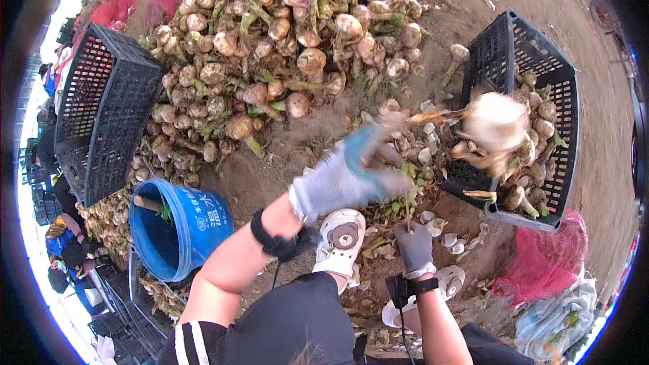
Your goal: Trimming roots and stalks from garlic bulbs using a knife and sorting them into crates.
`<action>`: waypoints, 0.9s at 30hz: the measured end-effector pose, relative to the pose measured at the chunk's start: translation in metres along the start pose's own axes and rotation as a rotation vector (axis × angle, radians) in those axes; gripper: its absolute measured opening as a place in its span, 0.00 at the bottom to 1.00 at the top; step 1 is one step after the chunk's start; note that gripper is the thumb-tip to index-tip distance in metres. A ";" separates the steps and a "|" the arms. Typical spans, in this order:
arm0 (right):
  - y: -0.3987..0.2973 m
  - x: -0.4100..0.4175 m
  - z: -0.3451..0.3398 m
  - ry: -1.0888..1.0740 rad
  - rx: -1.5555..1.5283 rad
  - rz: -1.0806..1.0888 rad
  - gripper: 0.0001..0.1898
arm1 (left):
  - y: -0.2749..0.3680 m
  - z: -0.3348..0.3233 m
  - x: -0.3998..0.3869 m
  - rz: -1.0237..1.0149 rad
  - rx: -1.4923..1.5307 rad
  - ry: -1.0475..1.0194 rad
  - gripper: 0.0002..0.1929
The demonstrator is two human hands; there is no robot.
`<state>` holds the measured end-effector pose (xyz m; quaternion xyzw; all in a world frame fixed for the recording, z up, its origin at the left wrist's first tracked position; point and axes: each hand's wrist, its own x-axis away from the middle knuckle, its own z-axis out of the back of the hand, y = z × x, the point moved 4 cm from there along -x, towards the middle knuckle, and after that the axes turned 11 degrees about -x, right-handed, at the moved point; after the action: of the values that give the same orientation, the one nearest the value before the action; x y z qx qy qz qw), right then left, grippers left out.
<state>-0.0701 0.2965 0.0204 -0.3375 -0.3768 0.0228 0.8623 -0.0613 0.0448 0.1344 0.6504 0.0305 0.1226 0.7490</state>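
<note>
My left hand (pixel 350 177), in a pale glove with teal patches, reaches across the middle, blurred, its fingers spread. A blurred garlic bulb (pixel 497 120) with a dry stalk is above the edge of the right-hand black plastic crate (pixel 570 111); whether a fingertip touches the stalk is unclear. Low down, my right hand (pixel 416 248), in a dark grey glove, is closed round a thin, tan, stick-like thing (pixel 407 208) pointing upward. Garlic bulbs (pixel 537 126) with cut stalks lie inside the crate. Ahead is a large heap of soiled garlic bulbs (pixel 309 61).
An empty black crate (pixel 121 106) leans at the heap's left. A blue plastic bucket (pixel 213 223) with a wooden handle inside stands near my left arm. Red mesh netting (pixel 547 258) and a pale plastic bag (pixel 563 314) lie right. People are at far left.
</note>
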 end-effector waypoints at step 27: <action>-0.126 0.024 -0.032 -0.240 0.502 0.495 0.12 | -0.082 0.010 0.078 0.099 -0.521 0.123 0.27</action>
<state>-0.0590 0.1877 0.0955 -0.1915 -0.3647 0.3619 0.8363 0.0281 0.0429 0.0646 0.4278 0.0115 0.2022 0.8809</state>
